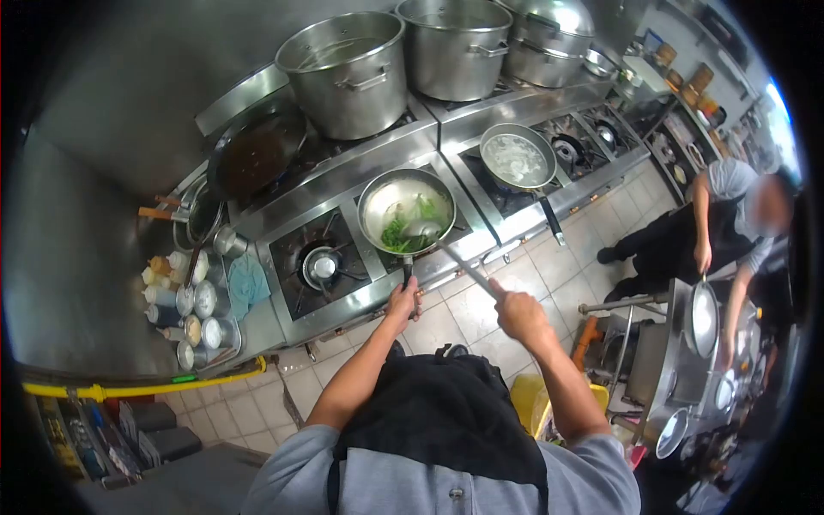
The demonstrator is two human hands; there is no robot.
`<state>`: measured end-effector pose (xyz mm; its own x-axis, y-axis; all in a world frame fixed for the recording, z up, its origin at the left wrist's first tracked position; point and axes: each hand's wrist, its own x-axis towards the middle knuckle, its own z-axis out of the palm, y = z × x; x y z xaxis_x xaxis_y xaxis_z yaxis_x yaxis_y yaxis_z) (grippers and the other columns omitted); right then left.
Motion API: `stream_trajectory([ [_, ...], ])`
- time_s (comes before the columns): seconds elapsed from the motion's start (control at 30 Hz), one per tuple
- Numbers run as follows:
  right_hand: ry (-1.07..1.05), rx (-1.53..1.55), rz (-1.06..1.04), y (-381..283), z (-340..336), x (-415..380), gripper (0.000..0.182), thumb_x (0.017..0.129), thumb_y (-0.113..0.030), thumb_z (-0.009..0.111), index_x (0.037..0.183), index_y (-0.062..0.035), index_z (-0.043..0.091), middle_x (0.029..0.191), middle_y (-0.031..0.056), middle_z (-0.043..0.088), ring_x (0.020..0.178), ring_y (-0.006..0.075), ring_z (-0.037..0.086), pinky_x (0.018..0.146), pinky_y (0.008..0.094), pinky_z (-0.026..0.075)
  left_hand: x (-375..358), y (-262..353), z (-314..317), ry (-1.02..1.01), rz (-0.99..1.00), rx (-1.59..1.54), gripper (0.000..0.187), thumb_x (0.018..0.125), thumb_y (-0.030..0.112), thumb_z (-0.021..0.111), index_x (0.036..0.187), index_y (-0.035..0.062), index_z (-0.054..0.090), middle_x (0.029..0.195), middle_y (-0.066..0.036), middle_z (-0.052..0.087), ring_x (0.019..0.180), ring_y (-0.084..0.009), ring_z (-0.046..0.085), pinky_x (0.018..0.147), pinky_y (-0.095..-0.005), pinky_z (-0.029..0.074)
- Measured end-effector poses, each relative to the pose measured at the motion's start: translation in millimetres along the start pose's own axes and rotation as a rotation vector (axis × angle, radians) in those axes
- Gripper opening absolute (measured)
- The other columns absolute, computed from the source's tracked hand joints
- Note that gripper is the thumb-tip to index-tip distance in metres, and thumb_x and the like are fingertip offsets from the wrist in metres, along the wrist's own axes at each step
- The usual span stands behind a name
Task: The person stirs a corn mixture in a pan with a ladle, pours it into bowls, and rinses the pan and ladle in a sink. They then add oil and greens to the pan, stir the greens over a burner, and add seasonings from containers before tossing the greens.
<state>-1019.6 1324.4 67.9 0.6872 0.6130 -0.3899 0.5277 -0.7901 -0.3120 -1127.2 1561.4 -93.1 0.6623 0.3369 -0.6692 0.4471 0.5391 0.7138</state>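
- The left hand [402,302] has its fingers wrapped around the dark handle of a round steel frying pan [406,211], which sits on a burner of the long stainless steel stove [360,163].
- Green leafy vegetables [396,233] lie in pale liquid in the near part of that pan.
- The right hand [518,313] is closed around the end of a long-handled steel ladle [427,229], fingers pressed together on the shaft; the ladle's bowl rests inside the pan, among the greens.
- Just right of the pan, a second steel pan of cloudy liquid [517,157] sits on the next burner.
- Just left of the pan is an open burner [322,266]; beyond it, a dark wok [256,153].
- Behind the pan stand three tall steel stockpots [348,73].
- Far left of the pan, a cluster of small seasoning containers [190,305] sits on the surface.
- Well right of the pan, another person in a grey shirt [730,184] bends over a shiny pan [704,319].
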Motion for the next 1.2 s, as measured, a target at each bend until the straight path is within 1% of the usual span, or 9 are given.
stream_trajectory([
  [0.17, 0.189, 0.278, -0.064, -32.0, 86.9, 79.2, 0.059, 0.09, -0.012, 0.054, 0.146, -0.0095, 0.04, 0.091, 0.0297, 0.066, 0.087, 0.0459, 0.065, 0.081, 0.0537, 0.05, 2.1, 7.8, 2.1, -0.005, -0.018, 0.031, 0.04, 0.098, 0.05, 0.052, 0.099, 0.0107, 0.048, 0.069, -0.004, 0.053, 0.044, -0.0171, 0.052, 0.034, -0.0305, 0.037],
  [0.37, 0.033, 0.235, -0.134, -20.3, 11.8, -9.7, 0.061, 0.09, -0.012, 0.054, 0.149, -0.0118, 0.038, 0.085, 0.0313, 0.066, 0.083, 0.048, 0.065, 0.079, 0.0547, 0.05, 2.3, 5.8, -1.2, -0.01, 0.006, 0.051, 0.037, 0.099, 0.047, 0.053, 0.098, 0.0104, 0.047, 0.07, -0.005, 0.054, 0.045, -0.017, 0.054, 0.034, -0.0309, 0.039],
  [0.43, -0.032, 0.036, -0.117, -12.7, 1.9, -9.0, 0.066, 0.088, -0.009, 0.053, 0.151, -0.0098, 0.032, 0.086, 0.0284, 0.067, 0.083, 0.0452, 0.066, 0.079, 0.056, 0.051, 3.2, 8.0, 0.6, -0.028, 0.02, 0.075, 0.037, 0.099, 0.047, 0.053, 0.098, 0.0103, 0.047, 0.07, -0.005, 0.053, 0.045, -0.0175, 0.053, 0.035, -0.0312, 0.039],
  [0.63, 0.156, 0.218, -0.098, -41.1, 74.7, 64.6, 0.059, 0.09, -0.013, 0.055, 0.148, -0.0126, 0.039, 0.085, 0.0292, 0.066, 0.082, 0.045, 0.066, 0.075, 0.0557, 0.05, 0.2, 9.1, 0.5, 0.013, -0.036, 0.103, 0.036, 0.1, 0.047, 0.051, 0.1, 0.0109, 0.048, 0.07, -0.004, 0.053, 0.045, -0.0171, 0.052, 0.034, -0.0304, 0.039],
  [0.77, 0.086, 0.301, -0.167, -39.7, 34.6, -8.3, 0.058, 0.092, -0.015, 0.054, 0.148, -0.0118, 0.04, 0.084, 0.0304, 0.066, 0.079, 0.0466, 0.065, 0.074, 0.0548, 0.05, -1.6, 14.7, 0.0, 0.003, -0.057, 0.096, 0.037, 0.099, 0.046, 0.052, 0.104, 0.0099, 0.048, 0.07, -0.005, 0.053, 0.045, -0.017, 0.053, 0.035, -0.0303, 0.039],
  [0.83, 0.042, 0.221, -0.137, -3.0, 54.9, 5.4, 0.058, 0.092, -0.015, 0.053, 0.148, -0.0109, 0.039, 0.082, 0.0295, 0.066, 0.076, 0.0469, 0.065, 0.074, 0.0542, 0.051, 0.7, 12.3, 0.8, 0.005, -0.054, 0.097, 0.037, 0.099, 0.046, 0.052, 0.105, 0.0096, 0.048, 0.071, -0.005, 0.053, 0.045, -0.0171, 0.053, 0.035, -0.0303, 0.039],
  [0.9, 0.084, 0.162, -0.004, -13.7, 47.2, 20.5, 0.06, 0.091, -0.015, 0.053, 0.149, -0.0106, 0.037, 0.08, 0.0292, 0.066, 0.076, 0.0471, 0.064, 0.073, 0.0543, 0.051, -1.9, 5.9, -3.7, 0.032, -0.063, 0.089, 0.038, 0.099, 0.046, 0.052, 0.107, 0.0093, 0.048, 0.071, -0.005, 0.054, 0.046, -0.0171, 0.053, 0.035, -0.0302, 0.04],
  [0.97, 0.203, 0.237, -0.054, -24.5, 67.1, 47.0, 0.063, 0.091, -0.014, 0.052, 0.151, -0.0123, 0.033, 0.082, 0.0295, 0.066, 0.078, 0.0481, 0.064, 0.075, 0.055, 0.05, 0.3, 7.2, -6.9, 0.017, -0.044, 0.136, 0.037, 0.1, 0.045, 0.052, 0.108, 0.009, 0.048, 0.072, -0.006, 0.054, 0.046, -0.0171, 0.054, 0.035, -0.0301, 0.04],
  [1.2, 0.021, 0.245, -0.135, -5.9, 18.7, 3.9, 0.064, 0.091, -0.012, 0.053, 0.151, -0.0151, 0.033, 0.089, 0.0297, 0.067, 0.087, 0.0483, 0.065, 0.083, 0.0553, 0.049, -2.8, 14.2, -4.8, 0.003, -0.049, 0.115, 0.035, 0.099, 0.043, 0.053, 0.107, 0.01, 0.048, 0.072, -0.006, 0.055, 0.045, -0.0166, 0.054, 0.034, -0.0301, 0.039],
])
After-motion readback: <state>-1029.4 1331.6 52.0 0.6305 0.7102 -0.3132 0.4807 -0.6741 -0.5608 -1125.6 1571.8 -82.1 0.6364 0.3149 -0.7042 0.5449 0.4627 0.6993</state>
